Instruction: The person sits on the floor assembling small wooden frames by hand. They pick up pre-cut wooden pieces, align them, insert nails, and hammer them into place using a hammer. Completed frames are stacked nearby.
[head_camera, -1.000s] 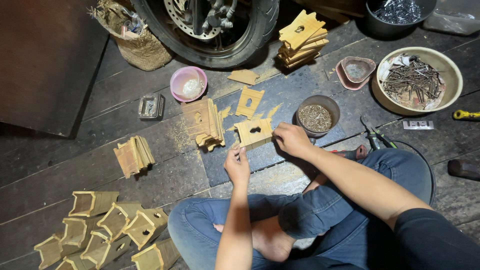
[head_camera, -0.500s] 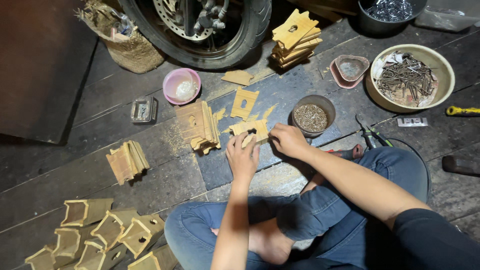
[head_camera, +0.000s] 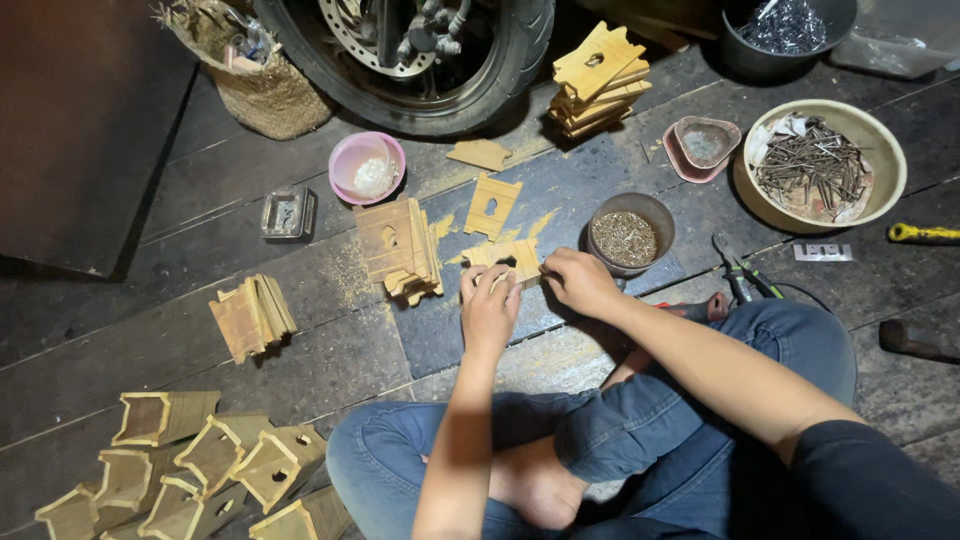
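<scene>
As 2 hands, left hand (head_camera: 489, 310) and right hand (head_camera: 577, 281), grip 1 wooden panel (head_camera: 503, 256).

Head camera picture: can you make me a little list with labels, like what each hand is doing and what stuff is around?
Place: dark wooden floor, person sitting cross-legged in jeans
Left hand: fingers on the small wooden piece
Right hand: fingers grip the same piece from the right
Nearest bowl: dark bowl of small nails
Bigger bowl: tan bowl of long nails
Left of hands: stack of cut wooden pieces
Bottom left: little finished wooden boxes
Top: motorbike wheel, pink bowl
Right: pliers
</scene>
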